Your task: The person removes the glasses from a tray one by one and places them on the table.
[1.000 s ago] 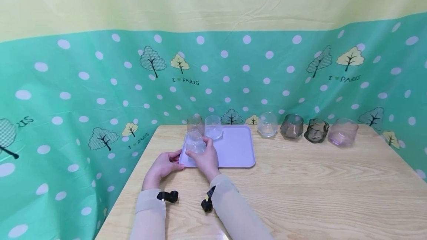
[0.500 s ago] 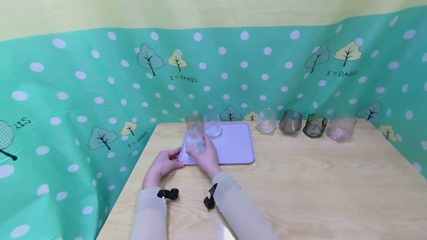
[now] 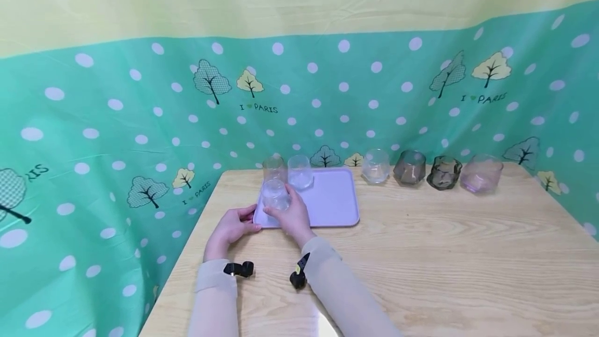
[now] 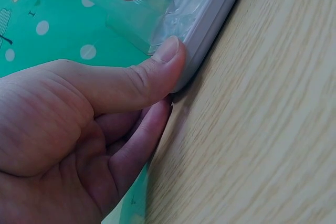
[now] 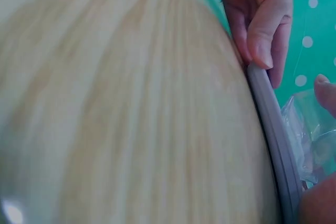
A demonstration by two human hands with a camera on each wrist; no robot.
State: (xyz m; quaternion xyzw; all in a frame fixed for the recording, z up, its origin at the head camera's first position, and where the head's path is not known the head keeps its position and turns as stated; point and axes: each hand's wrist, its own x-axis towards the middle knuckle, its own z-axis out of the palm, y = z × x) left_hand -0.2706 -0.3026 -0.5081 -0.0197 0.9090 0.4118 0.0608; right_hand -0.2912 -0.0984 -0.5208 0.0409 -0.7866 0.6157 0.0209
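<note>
My right hand (image 3: 295, 217) grips a clear drinking glass (image 3: 275, 195) at the near left part of a lilac tray (image 3: 333, 199). Thumb and fingers lie on opposite sides of this glass; in the left wrist view its lower part (image 4: 181, 17) shows just behind the tray rim. At the tray's near left corner, my left hand (image 3: 232, 228) pinches the rim, its thumb (image 4: 165, 51) on the edge and the other fingers around the corner. Behind the gripped glass stand an amber-tinted glass (image 3: 274, 168) and another clear glass (image 3: 300, 173), both upright on the tray.
Right of the tray, along the back of the wooden table (image 3: 444, 259), stand a clear faceted glass (image 3: 375, 167), a grey glass (image 3: 409, 168), a dark wavy glass (image 3: 444, 173) and a wide pinkish glass (image 3: 481, 175). A green dotted curtain (image 3: 343, 103) hangs behind.
The head view has tilted slightly downward. Both hands, the gripped glass and the tray keep nearly the same places relative to each other.
</note>
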